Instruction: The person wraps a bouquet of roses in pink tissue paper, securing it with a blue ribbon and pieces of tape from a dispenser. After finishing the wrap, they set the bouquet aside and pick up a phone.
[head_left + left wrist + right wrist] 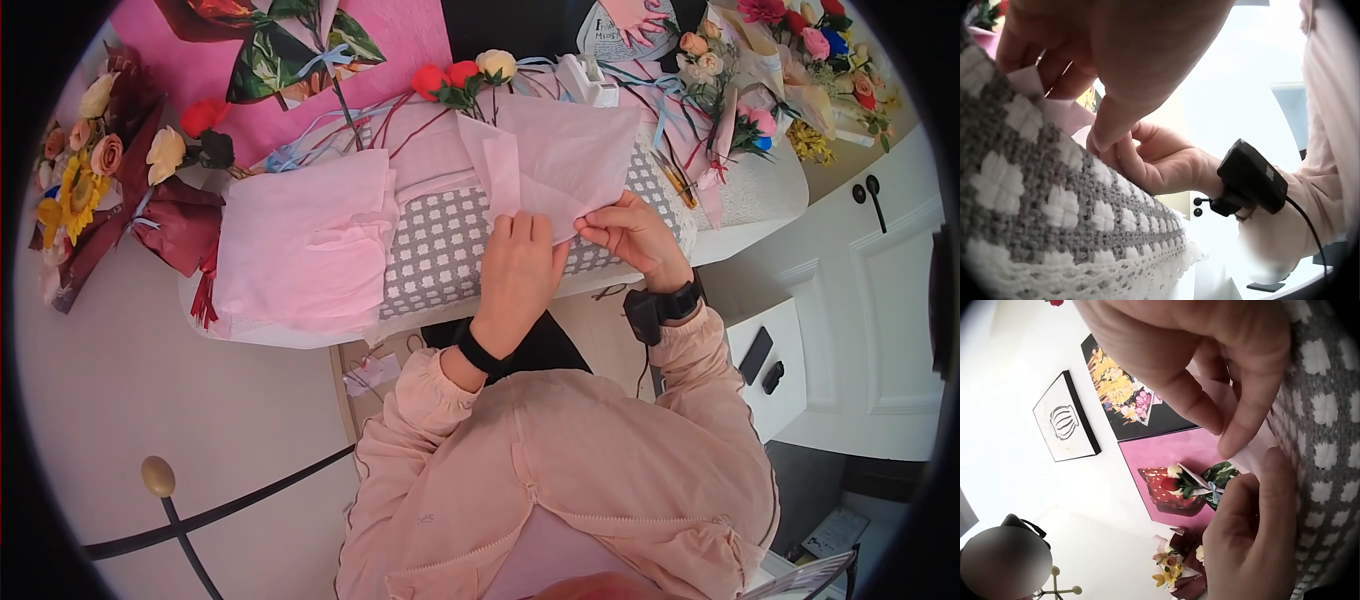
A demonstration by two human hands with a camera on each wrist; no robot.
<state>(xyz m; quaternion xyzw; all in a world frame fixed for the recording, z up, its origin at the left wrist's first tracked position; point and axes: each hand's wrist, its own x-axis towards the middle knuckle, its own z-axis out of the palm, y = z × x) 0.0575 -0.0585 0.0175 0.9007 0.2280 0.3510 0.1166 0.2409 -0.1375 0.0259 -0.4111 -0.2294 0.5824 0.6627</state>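
A sheet of pale pink wrapping paper point(585, 150) is folded around the stems of red roses point(432, 82) and a cream rose point(496, 66), lying on the grey-and-white checked cloth point(440, 245). My left hand point(520, 265) holds the paper's lower edge, its fingers curled over the fold. At the lower right corner, my right hand point(640, 235) pinches the paper between thumb and fingers. The right wrist view shows both hands close together, with my right hand point(1210, 369) above my left hand point(1247, 531) and paper between them.
A stack of pink paper point(300, 245) lies at the left. Wrapped bouquets point(100, 170) stand at the far left, and more flowers point(800, 50) at the far right. Ribbons point(300, 145), a white box-like object point(588, 82) and scissors point(680, 185) lie along the table.
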